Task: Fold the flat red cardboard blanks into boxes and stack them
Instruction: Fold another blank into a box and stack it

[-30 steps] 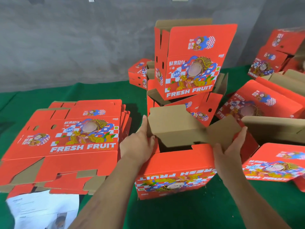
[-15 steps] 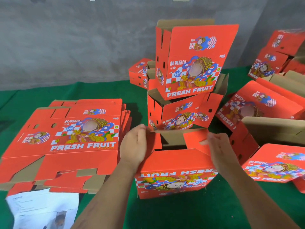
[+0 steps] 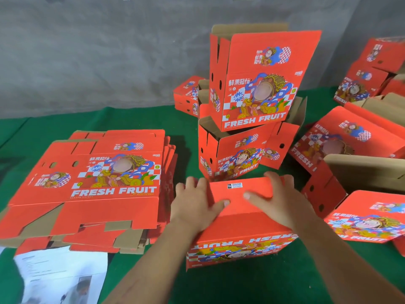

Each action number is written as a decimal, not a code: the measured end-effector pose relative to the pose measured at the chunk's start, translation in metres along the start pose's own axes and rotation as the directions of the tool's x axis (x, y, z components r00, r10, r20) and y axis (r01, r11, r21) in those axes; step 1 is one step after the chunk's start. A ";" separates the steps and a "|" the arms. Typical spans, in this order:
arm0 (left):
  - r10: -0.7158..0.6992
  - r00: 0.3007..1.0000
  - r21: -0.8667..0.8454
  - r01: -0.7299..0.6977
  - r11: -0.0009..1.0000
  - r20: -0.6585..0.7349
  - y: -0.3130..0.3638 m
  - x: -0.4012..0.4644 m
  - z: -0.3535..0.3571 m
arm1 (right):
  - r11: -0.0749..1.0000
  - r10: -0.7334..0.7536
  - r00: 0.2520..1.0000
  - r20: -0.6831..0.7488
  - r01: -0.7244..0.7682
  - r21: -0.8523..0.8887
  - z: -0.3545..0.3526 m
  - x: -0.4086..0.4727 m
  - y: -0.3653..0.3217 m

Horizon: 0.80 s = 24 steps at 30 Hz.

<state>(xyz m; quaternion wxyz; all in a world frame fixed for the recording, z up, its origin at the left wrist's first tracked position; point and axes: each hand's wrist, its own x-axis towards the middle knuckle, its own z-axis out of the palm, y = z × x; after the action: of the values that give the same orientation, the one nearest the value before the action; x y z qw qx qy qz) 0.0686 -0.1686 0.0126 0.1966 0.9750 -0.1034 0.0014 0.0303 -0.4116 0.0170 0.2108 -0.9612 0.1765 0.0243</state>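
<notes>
2 hands (image 3: 197, 207) pressing 1 box (image 3: 241, 233)

"FRESH FRUIT" on top flat blank (image 3: 94, 172), stacked upright boxes (image 3: 256, 88); upside down on near box (image 3: 238, 249).

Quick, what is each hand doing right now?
Left hand: open, fingers flat, pressing on the red box.
Right hand: open, fingers spread, pressing on the same box.

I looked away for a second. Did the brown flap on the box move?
Yes. The flap went from sticking up to folded flat on the box, below the box stack, with both hands pressing it.
</notes>
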 end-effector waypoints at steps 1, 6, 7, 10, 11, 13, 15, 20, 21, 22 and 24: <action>-0.018 0.997 -0.262 -0.001 0.965 -0.069 -0.005 0.000 -0.002 | 0.982 0.051 0.998 0.024 -0.055 0.181 -0.004 0.001 0.003; -0.285 0.701 -0.733 0.681 -0.006 0.654 -0.020 -0.014 -0.012 | 0.822 0.102 0.995 -0.004 -0.082 0.563 -0.014 -0.005 0.006; -0.171 0.631 -0.652 0.749 -0.117 0.757 -0.021 -0.020 -0.015 | 0.815 0.111 0.994 -0.011 -0.085 0.573 -0.014 -0.010 0.005; -0.181 0.694 -0.717 0.680 -0.153 0.697 -0.022 -0.030 -0.018 | 0.821 0.155 0.980 -0.125 -0.058 0.568 -0.022 -0.021 0.000; -0.181 0.760 -0.781 0.601 -0.170 0.624 -0.023 -0.034 -0.017 | 0.809 0.165 0.968 -0.188 -0.024 0.587 -0.027 -0.024 0.000; -0.221 0.890 -0.906 0.345 -0.247 0.399 -0.026 -0.038 -0.016 | 0.765 0.184 0.952 -0.243 0.016 0.644 -0.033 -0.027 0.004; -0.214 0.953 -0.932 0.136 -0.337 0.216 -0.030 -0.039 -0.017 | 0.698 0.139 0.988 -0.063 -0.052 0.714 -0.033 -0.028 0.009; -0.298 0.947 -0.984 0.078 -0.162 0.125 -0.046 -0.040 -0.002 | 0.734 -0.141 0.961 0.238 -0.060 0.677 -0.012 -0.035 0.030; -0.293 0.950 -0.988 0.065 -0.143 0.105 -0.049 -0.041 0.005 | 0.742 -0.154 0.965 0.210 -0.028 0.669 -0.007 -0.037 0.035; -0.288 0.953 -0.990 0.064 -0.127 0.099 -0.051 -0.041 0.012 | 0.732 -0.165 0.968 0.191 -0.010 0.681 -0.001 -0.039 0.039; -0.259 0.958 -0.992 0.121 -0.033 0.125 -0.046 -0.042 0.021 | 0.714 -0.175 0.969 0.176 0.002 0.701 0.014 -0.042 0.048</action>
<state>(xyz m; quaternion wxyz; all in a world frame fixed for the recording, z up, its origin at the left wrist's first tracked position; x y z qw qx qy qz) 0.0363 -0.1264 -0.0261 0.8296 0.5516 0.0707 -0.0511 -0.0260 -0.4328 -0.0099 0.5759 -0.8093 0.1005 0.0570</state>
